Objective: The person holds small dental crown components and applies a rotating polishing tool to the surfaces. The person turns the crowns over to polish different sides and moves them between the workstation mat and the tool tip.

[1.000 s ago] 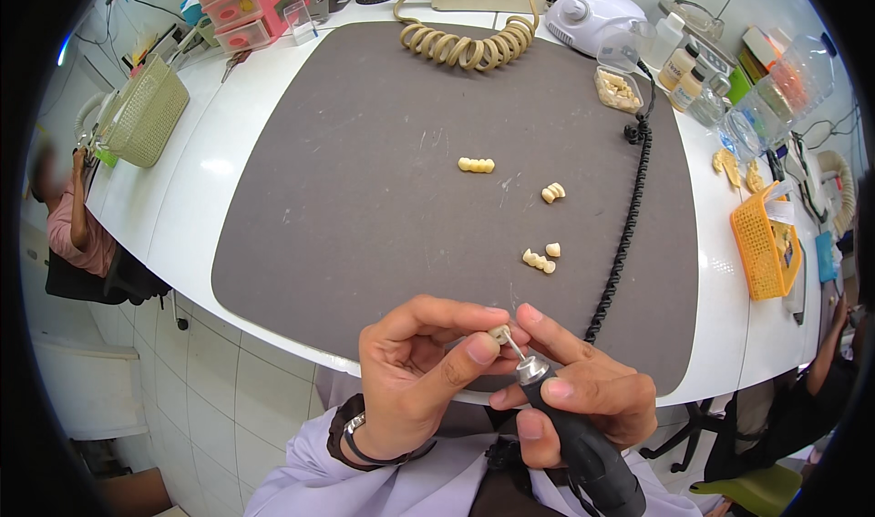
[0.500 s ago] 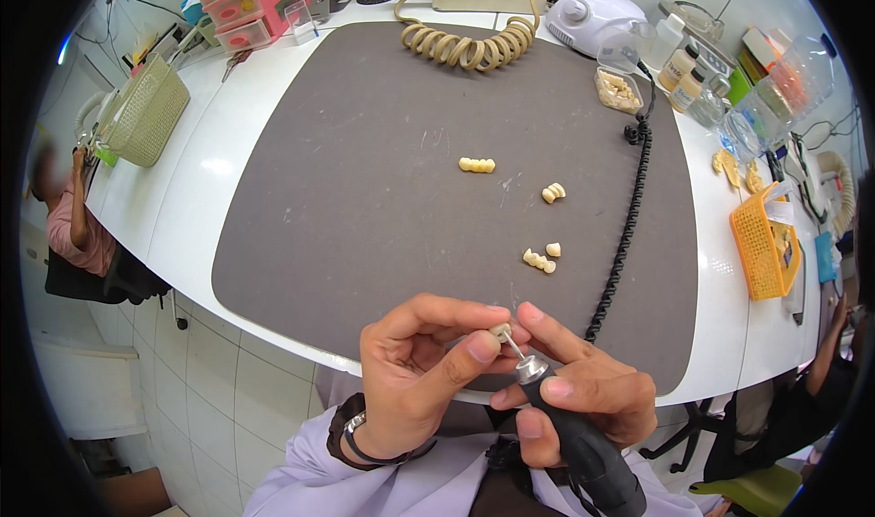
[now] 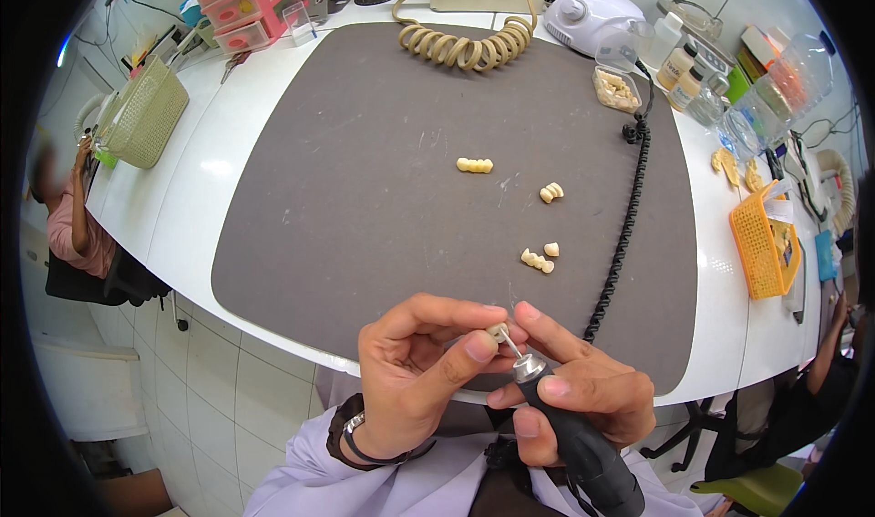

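Two hands work close together at the near edge of the table [image 3: 182, 216], just over the front border of the dark grey mat [image 3: 365, 198]. Your left hand [image 3: 415, 371] is pinched shut on a small cream tooth piece [image 3: 495, 331], held between thumb and fingertips. Your right hand [image 3: 583, 394] is wrapped around a black rotary handpiece [image 3: 583, 449], its thin bur [image 3: 510, 344] touching the piece from the right.

Ahead of your hands the mat lies open: a broad bare stretch runs forward and to the left. Forward and slightly right of your hands sit four more cream pieces: a short row of teeth [image 3: 537, 261] with a single tooth [image 3: 551, 249] just beside it, a small pair [image 3: 550, 191] farther on, and a longer bridge [image 3: 474, 165] beyond that. All lie well apart from your hands.

To the right of your right hand a black coiled cord [image 3: 624, 234] runs along the mat's right margin toward the far side, ending near a white control unit [image 3: 588, 15]. A beige coiled hose [image 3: 465, 47] lies at the mat's far edge. Right of the cord, an orange basket [image 3: 761, 243] stands near the table's right rim. Far to the left, a pale green woven basket [image 3: 146, 116] sits by the left rim, and beyond it another person [image 3: 73, 225] is seated.
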Demonstrator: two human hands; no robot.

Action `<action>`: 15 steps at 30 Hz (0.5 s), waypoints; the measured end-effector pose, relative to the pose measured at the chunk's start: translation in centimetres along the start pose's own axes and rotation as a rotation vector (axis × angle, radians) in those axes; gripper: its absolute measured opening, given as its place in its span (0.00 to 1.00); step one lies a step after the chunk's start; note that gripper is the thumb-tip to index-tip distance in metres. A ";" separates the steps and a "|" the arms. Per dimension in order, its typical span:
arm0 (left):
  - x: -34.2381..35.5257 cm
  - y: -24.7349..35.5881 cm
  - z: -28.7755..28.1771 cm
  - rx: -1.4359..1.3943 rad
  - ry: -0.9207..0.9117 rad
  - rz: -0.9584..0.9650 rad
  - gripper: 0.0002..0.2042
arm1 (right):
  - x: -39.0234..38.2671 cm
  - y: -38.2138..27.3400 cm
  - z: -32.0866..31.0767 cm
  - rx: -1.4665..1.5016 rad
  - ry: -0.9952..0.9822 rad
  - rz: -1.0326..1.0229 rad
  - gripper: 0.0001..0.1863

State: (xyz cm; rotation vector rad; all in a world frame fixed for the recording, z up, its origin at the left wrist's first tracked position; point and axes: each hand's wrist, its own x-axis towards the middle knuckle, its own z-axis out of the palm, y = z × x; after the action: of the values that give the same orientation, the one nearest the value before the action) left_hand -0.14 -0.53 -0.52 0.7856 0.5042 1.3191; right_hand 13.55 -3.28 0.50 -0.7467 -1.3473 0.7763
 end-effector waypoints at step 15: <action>0.0 0.0 0.0 0.001 0.002 0.002 0.08 | -0.2 -0.2 -0.8 -0.093 -0.144 0.009 0.16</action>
State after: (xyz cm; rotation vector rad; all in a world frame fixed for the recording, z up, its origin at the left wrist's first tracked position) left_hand -0.13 -0.53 -0.50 0.7858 0.5059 1.3222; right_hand 14.32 -3.56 0.49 -0.7821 -1.5196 0.7904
